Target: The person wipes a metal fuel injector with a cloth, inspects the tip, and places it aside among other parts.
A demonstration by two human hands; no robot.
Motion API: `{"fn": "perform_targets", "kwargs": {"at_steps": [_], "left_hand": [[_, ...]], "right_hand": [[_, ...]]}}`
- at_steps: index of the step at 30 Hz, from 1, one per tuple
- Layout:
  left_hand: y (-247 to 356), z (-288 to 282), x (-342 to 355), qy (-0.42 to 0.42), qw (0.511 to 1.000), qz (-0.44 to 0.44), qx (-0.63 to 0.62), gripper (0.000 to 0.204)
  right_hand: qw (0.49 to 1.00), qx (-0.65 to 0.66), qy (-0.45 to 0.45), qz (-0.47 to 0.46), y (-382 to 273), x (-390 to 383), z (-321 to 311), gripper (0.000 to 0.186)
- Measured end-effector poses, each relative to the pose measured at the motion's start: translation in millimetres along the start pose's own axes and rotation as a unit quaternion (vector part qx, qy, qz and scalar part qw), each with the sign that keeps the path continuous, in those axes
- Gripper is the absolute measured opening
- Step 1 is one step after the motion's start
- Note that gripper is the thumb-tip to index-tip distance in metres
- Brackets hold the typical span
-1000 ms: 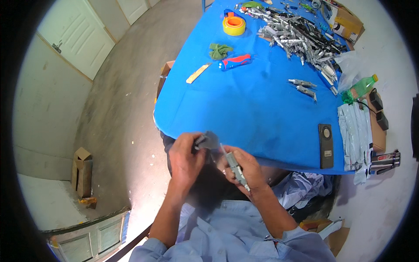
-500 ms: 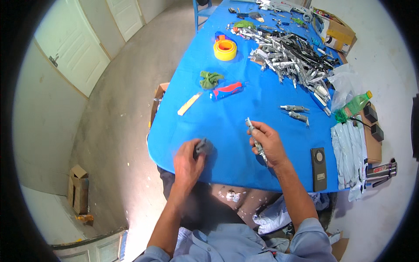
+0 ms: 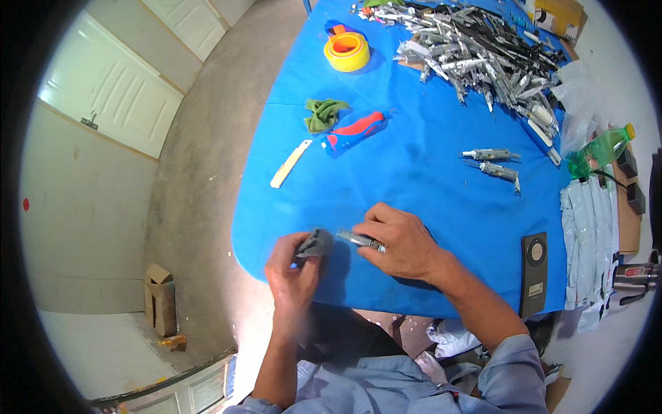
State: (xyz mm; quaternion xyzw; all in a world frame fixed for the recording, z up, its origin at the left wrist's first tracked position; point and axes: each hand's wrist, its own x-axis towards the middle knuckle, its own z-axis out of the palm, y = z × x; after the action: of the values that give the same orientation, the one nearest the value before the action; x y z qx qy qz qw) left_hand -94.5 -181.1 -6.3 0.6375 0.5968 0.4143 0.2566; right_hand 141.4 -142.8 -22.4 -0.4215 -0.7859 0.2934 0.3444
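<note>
Left hand (image 3: 293,272) at table's (image 3: 420,186) near-left corner, fingers clamped on gray cloth (image 3: 317,243). Dark phone (image 3: 533,276) by near-right corner. Right hand (image 3: 403,245) just in from near edge, closed on slim silver part (image 3: 360,239); its tip points left, just beside the cloth. Pale strip (image 3: 291,164) near left edge. Two similar silver parts (image 3: 491,154) lie together toward right edge. Red-blue tool (image 3: 355,131) beyond the strip, green rag (image 3: 322,115) next to it. Yellow tape roll (image 3: 347,52) farther up left edge. Big pile of silver and black parts (image 3: 476,65) toward far right.
</note>
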Motion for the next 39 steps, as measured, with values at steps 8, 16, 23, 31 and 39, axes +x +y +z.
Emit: {"fn": "perform_targets", "kwargs": {"at_steps": [8,16,23,31,39], "left_hand": [[13.7,32.7,8.9,-0.069,0.979,0.139,0.131,0.038],[29.3,21.2,22.0,-0.162,0.934,0.201,0.247,0.041],[19.2,9.4,26.3,-0.142,0.932,0.2,0.267,0.041],[25.3,1.9,20.3,-0.116,0.963,0.122,0.208,0.039],[29.0,23.8,10.9,-0.145,0.956,0.136,0.217,0.038]], "right_hand": [[0.999,-0.04,-0.026,0.002,2.0,-4.6,-0.7,0.02],[0.998,-0.043,-0.028,-0.018,9.3,-6.5,0.9,0.018],[0.999,-0.024,-0.032,-0.02,6.6,-3.6,0.0,0.011],[0.999,-0.033,-0.026,-0.023,9.1,-4.7,2.9,0.012],[0.999,-0.035,-0.039,-0.014,7.2,-3.8,-0.9,0.011]]}}
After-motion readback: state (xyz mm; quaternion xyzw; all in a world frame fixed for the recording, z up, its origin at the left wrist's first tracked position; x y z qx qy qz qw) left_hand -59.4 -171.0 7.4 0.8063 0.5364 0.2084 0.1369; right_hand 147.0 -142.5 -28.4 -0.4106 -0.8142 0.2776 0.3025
